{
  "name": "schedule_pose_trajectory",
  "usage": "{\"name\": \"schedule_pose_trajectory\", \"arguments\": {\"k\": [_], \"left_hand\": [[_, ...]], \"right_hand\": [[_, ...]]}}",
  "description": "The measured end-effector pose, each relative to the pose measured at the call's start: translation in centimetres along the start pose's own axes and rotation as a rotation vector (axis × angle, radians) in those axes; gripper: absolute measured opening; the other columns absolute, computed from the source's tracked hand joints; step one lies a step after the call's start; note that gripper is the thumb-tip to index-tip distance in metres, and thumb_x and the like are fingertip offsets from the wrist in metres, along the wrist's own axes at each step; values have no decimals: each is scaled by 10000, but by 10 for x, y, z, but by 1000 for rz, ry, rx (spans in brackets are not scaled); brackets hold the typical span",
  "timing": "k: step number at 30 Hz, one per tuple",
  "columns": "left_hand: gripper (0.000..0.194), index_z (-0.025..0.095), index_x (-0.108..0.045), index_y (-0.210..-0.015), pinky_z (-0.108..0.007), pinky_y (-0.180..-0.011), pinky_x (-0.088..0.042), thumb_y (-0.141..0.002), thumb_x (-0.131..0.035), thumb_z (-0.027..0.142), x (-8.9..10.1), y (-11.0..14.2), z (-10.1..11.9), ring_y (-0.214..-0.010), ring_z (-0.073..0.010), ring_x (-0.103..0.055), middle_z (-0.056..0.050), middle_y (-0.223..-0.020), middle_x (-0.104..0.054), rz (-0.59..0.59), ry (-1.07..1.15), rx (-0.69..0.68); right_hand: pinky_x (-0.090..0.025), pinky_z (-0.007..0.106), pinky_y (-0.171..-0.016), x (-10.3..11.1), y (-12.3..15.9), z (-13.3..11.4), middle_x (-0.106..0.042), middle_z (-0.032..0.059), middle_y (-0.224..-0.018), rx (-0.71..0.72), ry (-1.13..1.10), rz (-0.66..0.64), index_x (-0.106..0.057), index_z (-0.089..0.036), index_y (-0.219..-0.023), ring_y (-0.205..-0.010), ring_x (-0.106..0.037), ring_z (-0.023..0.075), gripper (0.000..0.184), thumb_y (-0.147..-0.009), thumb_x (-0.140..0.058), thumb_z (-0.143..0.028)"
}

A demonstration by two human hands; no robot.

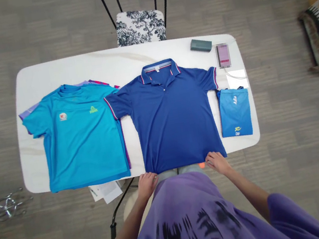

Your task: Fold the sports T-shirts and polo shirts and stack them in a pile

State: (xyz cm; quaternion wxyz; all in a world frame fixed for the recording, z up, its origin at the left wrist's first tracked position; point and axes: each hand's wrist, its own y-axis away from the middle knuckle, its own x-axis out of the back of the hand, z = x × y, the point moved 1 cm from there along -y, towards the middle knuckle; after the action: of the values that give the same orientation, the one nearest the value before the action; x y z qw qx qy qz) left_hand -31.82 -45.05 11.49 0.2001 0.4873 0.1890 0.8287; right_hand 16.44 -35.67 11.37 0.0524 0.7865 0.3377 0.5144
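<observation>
A dark blue polo shirt (175, 121) lies spread out on the white table (37, 168), its collar toward the far side and its hem along the near edge. My left hand (148, 184) is closed on the hem's left corner. Near the right end of the hem, my right hand (217, 163) pinches the fabric with curled fingers. To the left lies a bright blue T-shirt (85, 144), flat on top of other shirts whose purple and pink edges peek out. The polo's left sleeve overlaps that pile. On the right is a folded blue garment (234, 113).
A dark green case (201, 45), a phone-like pink object (224, 55) and a white sheet (237, 79) with a cable occupy the far right. A patterned chair (140, 27) stands behind the table. Papers (110, 191) show below its near edge.
</observation>
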Motion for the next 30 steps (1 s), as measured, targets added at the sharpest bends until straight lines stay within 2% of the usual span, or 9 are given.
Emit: {"name": "schedule_pose_trajectory", "arguments": {"k": [3, 5, 8, 11, 16, 19, 23, 28, 30], "left_hand": [[287, 257, -793, -1186, -452, -1003, -564, -1072, -566, 392, 32, -41, 16, -1075, -283, -739, -102, -1080, -803, 132, 44, -15], [349, 244, -748, -1318, -469, -1096, -562, -1102, -511, 382, 66, -101, 29, -1221, -284, -722, -124, -1273, -787, 297, 99, -39], [479, 221, -624, -1542, -485, -1291, -451, -1131, -437, 380, 124, -228, 51, -1521, -277, -560, -144, -1601, -634, 488, 129, -99], [626, 186, -443, -1714, -554, -1395, -269, -1145, -382, 438, 168, -368, 65, -1726, -292, -251, -130, -1813, -383, 552, 95, -94], [778, 106, -262, -1791, -627, -1423, 1, -1130, -385, 499, 195, -539, 53, -1771, -313, 23, -117, -1886, -165, 453, 2, -83], [809, 118, -219, -1805, -590, -1406, 160, -1121, -416, 504, 202, -597, 34, -1764, -286, 126, -69, -1898, -85, 461, -81, -166], [813, 92, -197, -1804, -546, -1352, 288, -1142, -411, 513, 214, -647, 20, -1727, -277, 252, -43, -1900, 22, 491, -135, -208], [902, -88, -222, -1725, -625, -1365, 145, -1164, -311, 613, 228, -680, 22, -1746, -370, 103, -185, -1880, -89, 513, -152, -297], [921, -60, -270, -1718, -625, -1385, 115, -1147, -361, 658, 234, -689, 22, -1756, -348, 75, -156, -1884, -115, 515, -150, -298]], "right_hand": [[-560, 484, -990, 21, -33, 8, -793, 99, -1174, 17, -51, 71, -763, -278, -1214, -1086, -738, 310, 266, -1038, -625, -422], [-556, 533, -1079, 45, -80, 13, -781, 124, -1305, -7, -88, 166, -727, -265, -1341, -1214, -726, 333, 365, -1082, -552, -454], [-488, 567, -1232, 88, -185, 14, -678, 141, -1553, -52, -113, 319, -623, -248, -1542, -1445, -627, 336, 502, -1118, -454, -457], [-322, 589, -1373, 128, -311, 15, -451, 132, -1777, -72, -92, 436, -444, -209, -1706, -1649, -419, 313, 637, -1130, -404, -479], [-53, 664, -1422, 161, -488, 45, -269, 85, -1866, -147, -65, 527, -334, -227, -1764, -1747, -180, 306, 772, -1114, -398, -639], [41, 679, -1413, 166, -553, 74, -213, 63, -1883, -162, -38, 573, -320, -241, -1772, -1759, -106, 321, 841, -1090, -389, -728], [105, 711, -1389, 173, -602, 110, -128, 37, -1901, -141, 18, 604, -248, -246, -1796, -1763, -33, 364, 904, -1078, -353, -786], [166, 781, -1331, 179, -639, 135, 14, 21, -1908, -72, 50, 612, -56, -216, -1818, -1749, 121, 413, 932, -1102, -221, -789], [177, 774, -1328, 181, -647, 137, 46, 18, -1907, -70, 53, 593, -10, -216, -1818, -1744, 146, 415, 949, -1098, -195, -805]]}}
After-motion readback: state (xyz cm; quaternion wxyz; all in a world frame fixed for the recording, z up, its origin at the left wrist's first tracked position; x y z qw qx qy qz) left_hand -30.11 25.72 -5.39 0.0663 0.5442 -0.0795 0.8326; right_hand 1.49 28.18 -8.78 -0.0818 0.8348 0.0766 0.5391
